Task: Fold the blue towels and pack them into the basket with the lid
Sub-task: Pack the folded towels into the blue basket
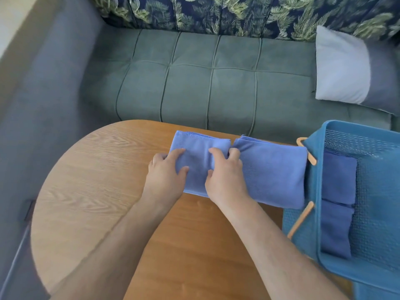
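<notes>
A folded light-blue towel lies on the round wooden table. My left hand grips its left edge, thumb on top. My right hand grips its right side, fingers curled over the fold. A second folded light-blue towel lies right beside it, reaching the teal basket. Two darker blue folded towels sit inside the basket along its left wall. The basket's wooden handle shows at its left rim.
A green tufted sofa runs behind the table, with leaf-print back cushions and a white and grey pillow at the right. The table's near part is bare wood. A teal panel lies under the basket's near edge.
</notes>
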`<state>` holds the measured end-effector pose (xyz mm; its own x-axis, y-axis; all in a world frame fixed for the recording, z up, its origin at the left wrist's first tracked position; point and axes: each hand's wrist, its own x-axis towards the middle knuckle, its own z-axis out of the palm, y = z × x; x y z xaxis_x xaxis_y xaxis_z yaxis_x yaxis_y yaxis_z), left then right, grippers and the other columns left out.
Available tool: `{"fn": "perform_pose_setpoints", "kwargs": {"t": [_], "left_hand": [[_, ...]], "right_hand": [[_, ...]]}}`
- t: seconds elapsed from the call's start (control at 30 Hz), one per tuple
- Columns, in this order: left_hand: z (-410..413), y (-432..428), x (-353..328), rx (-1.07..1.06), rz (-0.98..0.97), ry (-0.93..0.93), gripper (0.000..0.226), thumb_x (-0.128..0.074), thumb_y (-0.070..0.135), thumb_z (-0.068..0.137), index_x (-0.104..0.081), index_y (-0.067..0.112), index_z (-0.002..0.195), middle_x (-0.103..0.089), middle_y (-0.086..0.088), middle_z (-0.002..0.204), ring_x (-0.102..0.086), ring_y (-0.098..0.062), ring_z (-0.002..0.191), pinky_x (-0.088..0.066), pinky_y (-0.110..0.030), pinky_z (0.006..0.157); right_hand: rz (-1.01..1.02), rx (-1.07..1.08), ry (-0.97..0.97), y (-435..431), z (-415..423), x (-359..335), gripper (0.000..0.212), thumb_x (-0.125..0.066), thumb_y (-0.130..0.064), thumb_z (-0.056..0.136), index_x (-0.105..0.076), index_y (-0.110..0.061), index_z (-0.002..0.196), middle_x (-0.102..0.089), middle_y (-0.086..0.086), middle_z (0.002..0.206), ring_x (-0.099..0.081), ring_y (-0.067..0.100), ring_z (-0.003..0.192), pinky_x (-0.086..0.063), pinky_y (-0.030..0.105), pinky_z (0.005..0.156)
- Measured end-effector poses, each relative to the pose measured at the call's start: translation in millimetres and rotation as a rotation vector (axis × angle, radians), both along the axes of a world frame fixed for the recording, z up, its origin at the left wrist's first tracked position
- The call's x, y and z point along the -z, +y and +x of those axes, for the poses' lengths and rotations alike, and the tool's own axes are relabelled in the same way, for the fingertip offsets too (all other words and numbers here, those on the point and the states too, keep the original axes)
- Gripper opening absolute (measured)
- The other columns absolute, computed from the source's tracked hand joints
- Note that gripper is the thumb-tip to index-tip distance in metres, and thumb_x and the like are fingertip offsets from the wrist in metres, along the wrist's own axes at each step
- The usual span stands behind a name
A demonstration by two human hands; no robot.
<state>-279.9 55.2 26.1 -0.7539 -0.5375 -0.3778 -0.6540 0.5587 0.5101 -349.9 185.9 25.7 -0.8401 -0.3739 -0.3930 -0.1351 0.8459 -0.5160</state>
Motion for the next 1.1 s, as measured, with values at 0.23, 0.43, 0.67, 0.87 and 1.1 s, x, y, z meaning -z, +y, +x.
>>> {"fn": "perform_pose_setpoints", "kwargs": {"t": [0.23, 0.43, 0.67, 0.87, 1.1], "left_hand": [[2, -7, -7, -0.072, 0.11, 0.142, 0.043, -0.072, 0.021, 0.087, -0.061, 0.038, 0.125, -0.052, 0.007, 0.122, -0.053, -0.005, 0.099, -0.043, -0.012, 0.082], [17, -1, -12, -0.159, 0.116, 0.073, 0.045, -0.068, 0.018, 0.089, -0.059, 0.038, 0.128, -0.052, 0.005, 0.129, -0.061, -0.013, 0.102, -0.048, -0.024, 0.071], [19, 23, -48, -0.363, 0.438, 0.107, 0.048, -0.065, 0.004, 0.082, -0.068, 0.047, 0.102, -0.072, -0.002, 0.099, -0.067, -0.017, 0.078, -0.052, -0.036, 0.072], [-3, 80, -92, -0.073, 0.443, 0.146, 0.059, -0.071, 0.014, 0.08, -0.062, 0.055, 0.12, -0.07, 0.007, 0.097, -0.068, -0.015, 0.089, -0.058, -0.03, 0.076], [-40, 200, -81, 0.46, 0.27, 0.23, 0.062, -0.076, 0.02, 0.086, -0.05, 0.04, 0.139, -0.037, 0.035, 0.116, -0.054, 0.0, 0.083, -0.041, -0.007, 0.075]], "right_hand": [[-0.154, -0.084, 0.167, 13, 11, -12, 0.07, -0.058, 0.01, 0.077, -0.051, -0.02, 0.14, -0.031, 0.01, 0.151, -0.055, 0.035, 0.106, -0.052, 0.044, 0.08], [-0.137, -0.181, 0.104, 20, 19, -15, 0.073, -0.057, 0.006, 0.082, -0.04, -0.024, 0.146, -0.02, 0.006, 0.157, -0.057, 0.031, 0.097, -0.04, 0.035, 0.074], [-0.243, -0.143, 0.163, 44, 21, -24, 0.077, -0.058, 0.012, 0.074, -0.048, -0.023, 0.142, -0.03, 0.006, 0.153, -0.058, 0.032, 0.089, -0.048, 0.039, 0.071], [-0.275, -0.057, 0.282, 122, 11, -61, 0.077, -0.06, 0.004, 0.083, -0.042, -0.033, 0.148, -0.027, -0.001, 0.152, -0.058, 0.026, 0.098, -0.05, 0.036, 0.074], [-0.072, 0.118, 0.192, 270, -16, -89, 0.079, -0.064, -0.003, 0.086, -0.037, -0.042, 0.149, -0.018, -0.015, 0.143, -0.059, 0.022, 0.099, -0.048, 0.033, 0.081]]}}
